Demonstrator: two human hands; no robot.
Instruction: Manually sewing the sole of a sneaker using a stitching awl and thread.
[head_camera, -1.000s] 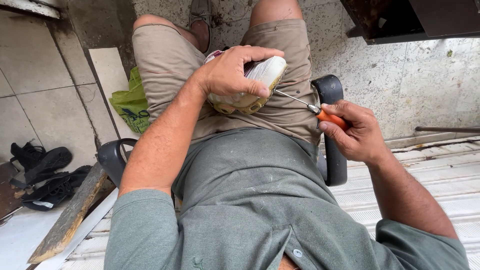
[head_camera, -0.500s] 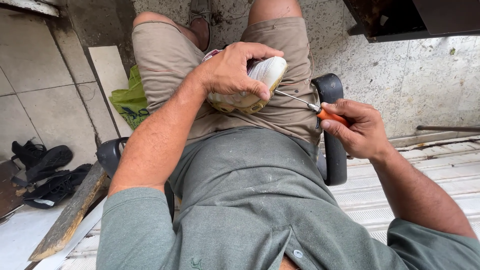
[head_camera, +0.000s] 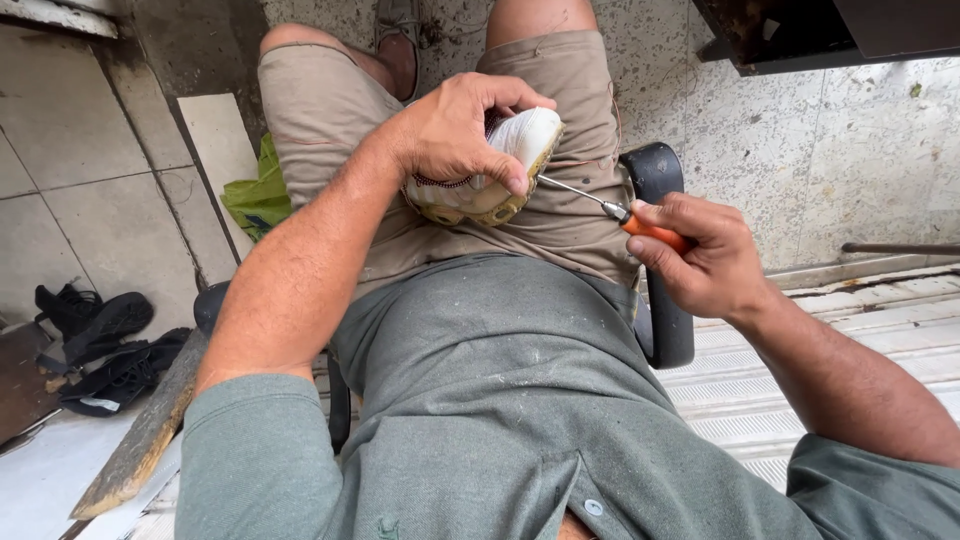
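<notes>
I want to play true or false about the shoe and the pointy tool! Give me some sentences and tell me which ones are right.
1. The left hand grips a white shoe on the person's lap. True.
2. The right hand holds a tool with a blue handle. False: the tool has an orange handle and a thin metal shaft.
3. The tool's tip points at the edge of the shoe, by the sole. True.
4. The person is standing up. False: the person sits in a chair with black armrests.
5. Dark sandals lie on the floor beside the person's left side. True.
6. The shoe is on the person's foot. False: the left hand holds it on the lap.
</notes>
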